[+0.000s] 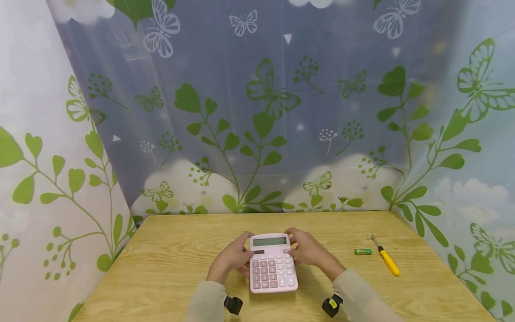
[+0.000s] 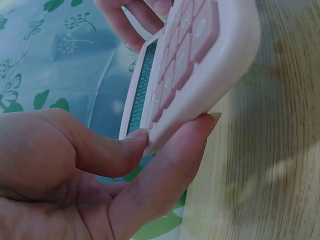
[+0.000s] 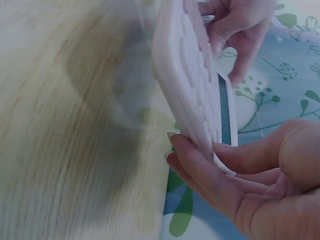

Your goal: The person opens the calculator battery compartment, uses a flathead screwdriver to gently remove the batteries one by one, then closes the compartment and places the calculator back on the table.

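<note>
A pink calculator [image 1: 273, 264] is held up off the wooden table, its keys and display facing the head camera. On its left edge, near the display, my left hand [image 1: 232, 256] pinches it, the thumb on the front and fingers behind, as the left wrist view shows. My right hand [image 1: 309, 248] grips the opposite edge the same way; in the right wrist view its thumb [image 3: 250, 156] lies on the front beside the screen. A single digit stands at the right end of the display [image 1: 268, 241]. The calculator's back is hidden.
Right of the hands, a green battery [image 1: 363, 252] lies on the table [image 1: 169, 268]. Beside it is a screwdriver [image 1: 388, 261] with a yellow handle, and tiny bits lie near its tip. A patterned curtain [image 1: 225, 134] surrounds the table's back and sides.
</note>
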{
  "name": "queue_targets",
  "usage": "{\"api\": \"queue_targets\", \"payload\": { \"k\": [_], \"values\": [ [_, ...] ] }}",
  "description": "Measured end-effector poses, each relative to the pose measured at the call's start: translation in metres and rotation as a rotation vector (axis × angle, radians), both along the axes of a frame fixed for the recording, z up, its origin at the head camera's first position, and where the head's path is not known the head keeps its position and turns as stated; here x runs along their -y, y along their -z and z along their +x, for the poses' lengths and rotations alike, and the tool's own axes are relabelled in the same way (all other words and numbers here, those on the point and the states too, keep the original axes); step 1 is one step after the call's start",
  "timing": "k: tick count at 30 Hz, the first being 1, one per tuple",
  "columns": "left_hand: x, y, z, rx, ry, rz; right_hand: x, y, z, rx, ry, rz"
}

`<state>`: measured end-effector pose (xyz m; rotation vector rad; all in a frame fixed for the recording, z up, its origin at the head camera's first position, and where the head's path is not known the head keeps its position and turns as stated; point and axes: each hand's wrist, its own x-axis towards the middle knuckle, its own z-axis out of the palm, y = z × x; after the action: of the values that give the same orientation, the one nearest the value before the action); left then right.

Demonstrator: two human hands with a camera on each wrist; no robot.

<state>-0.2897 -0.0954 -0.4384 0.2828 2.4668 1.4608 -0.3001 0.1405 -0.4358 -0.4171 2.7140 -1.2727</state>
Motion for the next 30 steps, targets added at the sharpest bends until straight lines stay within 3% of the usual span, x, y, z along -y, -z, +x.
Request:
{"api": "queue_targets", "payload": {
  "k": [13,22,30],
  "values": [
    [-0.002,0.007,-0.001,-0.010,0.021,-0.029,-0.001,0.005,-0.006,-0.074,-0.026,0.157],
    [-0.006,0.012,-0.006,-0.022,0.011,-0.076,-0.002,0.008,-0.010,-0.059,-0.040,0.193],
    [-0.013,0.008,-0.010,-0.048,0.006,-0.153,-0.002,0.009,-0.012,-0.057,-0.033,0.208]
  ]
}}
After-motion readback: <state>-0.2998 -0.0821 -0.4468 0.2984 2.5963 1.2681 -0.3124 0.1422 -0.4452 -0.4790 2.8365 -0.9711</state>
